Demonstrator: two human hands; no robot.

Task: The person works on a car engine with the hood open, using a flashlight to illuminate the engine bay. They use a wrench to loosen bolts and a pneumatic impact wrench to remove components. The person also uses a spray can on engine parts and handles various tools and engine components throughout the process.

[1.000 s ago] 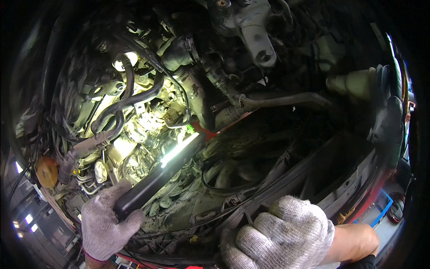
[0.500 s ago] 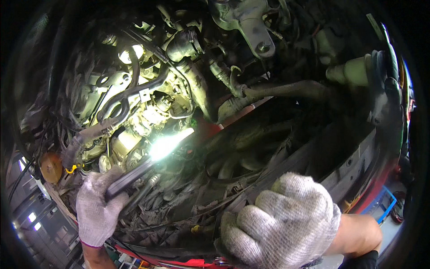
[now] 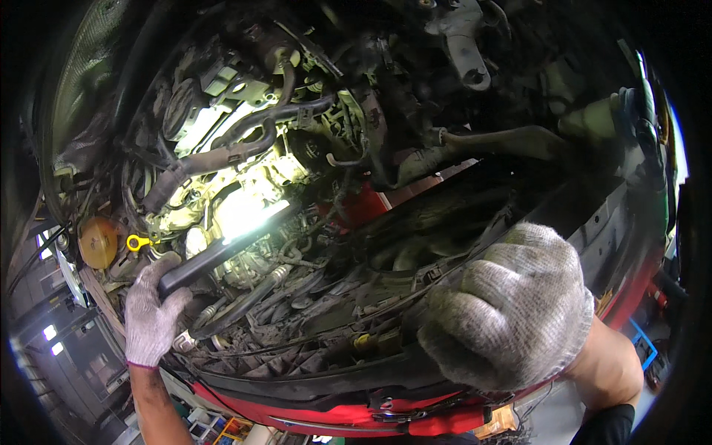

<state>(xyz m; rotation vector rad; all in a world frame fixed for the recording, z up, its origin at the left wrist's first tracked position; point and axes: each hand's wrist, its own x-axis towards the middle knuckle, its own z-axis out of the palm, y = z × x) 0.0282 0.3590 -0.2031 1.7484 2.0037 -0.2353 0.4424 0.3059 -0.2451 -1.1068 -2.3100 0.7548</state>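
Note:
My left hand (image 3: 152, 315), in a white knitted glove, grips the dark handle of a lit bar-shaped work light (image 3: 208, 261). The light's glow falls on the dirty engine (image 3: 256, 174), its hoses and metal parts, left of the middle. Close above that hand sit a yellow ring-shaped dipstick handle (image 3: 139, 242) and a round orange-brown reservoir (image 3: 98, 242). My right hand (image 3: 512, 311), gloved too, is curled into a fist over the front edge of the engine bay. Its fingertips are turned away, so what it holds, if anything, is hidden.
A red front panel (image 3: 319, 415) with a black upper edge runs across the bottom. Behind it lies a dark fan (image 3: 423, 248). A thick pipe (image 3: 512, 141) crosses on the right, below a metal bracket (image 3: 463, 52). A blue frame (image 3: 644, 343) stands at the lower right.
The view has shifted, and the engine parts sit further right. The work light now shines more toward the engine, its bright side turned away. The right fist appears further right and higher.

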